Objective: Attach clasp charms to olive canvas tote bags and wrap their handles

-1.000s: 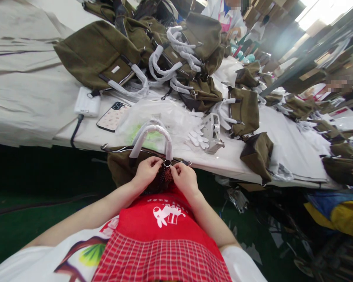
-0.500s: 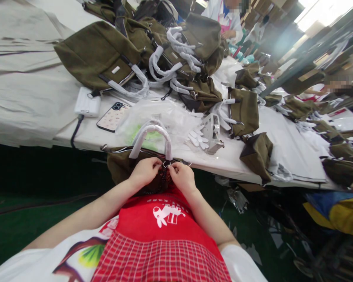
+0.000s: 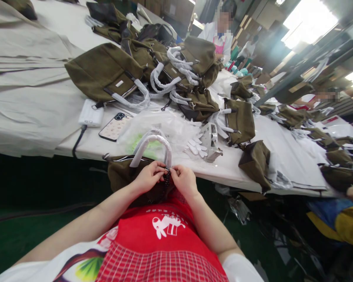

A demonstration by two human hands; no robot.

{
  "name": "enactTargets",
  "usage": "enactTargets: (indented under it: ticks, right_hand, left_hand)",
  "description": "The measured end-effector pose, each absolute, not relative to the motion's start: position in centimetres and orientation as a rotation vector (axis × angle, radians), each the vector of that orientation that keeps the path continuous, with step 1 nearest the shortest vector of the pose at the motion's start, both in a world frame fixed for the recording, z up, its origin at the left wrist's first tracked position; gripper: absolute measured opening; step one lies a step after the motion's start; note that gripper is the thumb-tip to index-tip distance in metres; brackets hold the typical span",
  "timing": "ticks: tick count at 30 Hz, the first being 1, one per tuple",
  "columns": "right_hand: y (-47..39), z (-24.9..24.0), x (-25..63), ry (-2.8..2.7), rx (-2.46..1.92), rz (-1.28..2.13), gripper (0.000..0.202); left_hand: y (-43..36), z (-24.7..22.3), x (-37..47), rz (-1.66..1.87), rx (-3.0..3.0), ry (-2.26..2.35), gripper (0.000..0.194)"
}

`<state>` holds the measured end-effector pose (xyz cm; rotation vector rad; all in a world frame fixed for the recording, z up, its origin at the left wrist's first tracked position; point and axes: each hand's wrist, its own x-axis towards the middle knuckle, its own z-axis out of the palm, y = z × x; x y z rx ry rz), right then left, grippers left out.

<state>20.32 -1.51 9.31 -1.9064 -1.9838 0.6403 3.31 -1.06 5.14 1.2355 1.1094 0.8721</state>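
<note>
An olive bag (image 3: 117,176) rests between my body and the table edge, its zipper along the top and its wrapped white handles (image 3: 153,141) standing up. My left hand (image 3: 151,176) pinches a small metal ring (image 3: 166,170) at the base of the handle. From the other side, my right hand (image 3: 182,178) closes its fingertips at the same ring. A dark chain (image 3: 166,181) hangs below the ring, between both hands. The fingertips nearly meet, so the exact grip on the ring is partly hidden.
On the table (image 3: 85,147) lie a white power bank (image 3: 91,113) with a cable, a phone (image 3: 114,127), clear plastic bags (image 3: 164,121), white tags (image 3: 195,147) and a metal tool (image 3: 210,141). Olive bags (image 3: 106,72) are piled behind. Other people stand farther off.
The view has tilted up slightly, so the table and bags sit lower in the picture. My fingers have shifted a little around the ring; both hands remain at the bag.
</note>
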Motion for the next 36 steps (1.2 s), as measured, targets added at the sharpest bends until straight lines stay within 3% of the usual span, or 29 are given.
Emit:
enactTargets:
  ticks: [12,18,23,33,36]
  right_hand:
    - [-0.2,8.8,20.1,-1.832,-1.868,0.961,0.023]
    - [0.1,8.5,20.0,-1.811,-1.805,1.02,0.014]
    - [-0.4,7.7,19.8,-1.694,-1.704,1.076,0.019]
    - [-1.2,8.8,19.6,-1.833,-1.767,0.849,0.029]
    - [-1.0,9.0,19.3,-1.796,-1.795,0.924,0.024]
  left_hand:
    - [-1.2,5.8,3.5,0.839,1.435,1.178,0.016]
    - [-1.6,6.3,3.3,0.789,1.536,1.214,0.015]
    - [-1.7,6.4,3.3,0.797,1.468,1.182,0.019]
    - [-1.7,5.9,3.5,0.824,1.473,1.245,0.021]
    - [-1.8,6.0,3.4,0.814,1.529,1.264,0.021]
